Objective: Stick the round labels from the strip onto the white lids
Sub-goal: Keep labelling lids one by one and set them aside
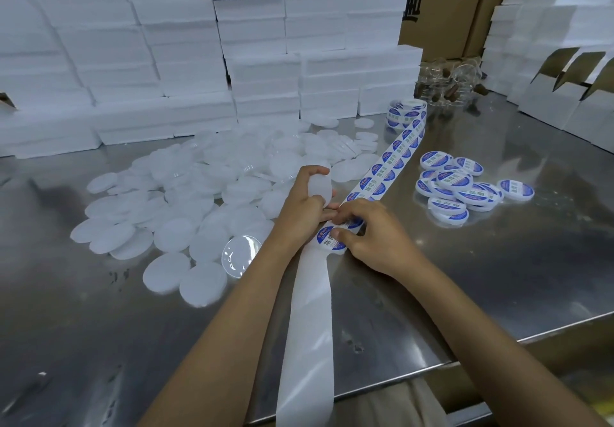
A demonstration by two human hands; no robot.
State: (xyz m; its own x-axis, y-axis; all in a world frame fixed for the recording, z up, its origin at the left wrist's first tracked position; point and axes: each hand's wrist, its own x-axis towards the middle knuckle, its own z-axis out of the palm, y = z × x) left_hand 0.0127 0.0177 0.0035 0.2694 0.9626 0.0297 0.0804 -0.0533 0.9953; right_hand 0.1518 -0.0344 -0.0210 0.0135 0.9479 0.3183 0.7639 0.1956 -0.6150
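Two hands (332, 224); one label strip (382, 174) from one roll (407, 116); roughly a dozen labelled lids (455, 191); several dozen plain white lids (186, 194), too overlapped to count; one clear lid (241, 255); stacked foam blocks (186, 54), uncounted.

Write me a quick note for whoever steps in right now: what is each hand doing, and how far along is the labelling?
Left hand: holds one bare white lid.
Right hand: fingertips pinch a round label at the end of the label strip.
Empty backing hangs over the steel table's front edge; the roll sits farther back.
Done: a small pile of labelled lids, on the right.
Left: a large heap of bare lids, on the left.
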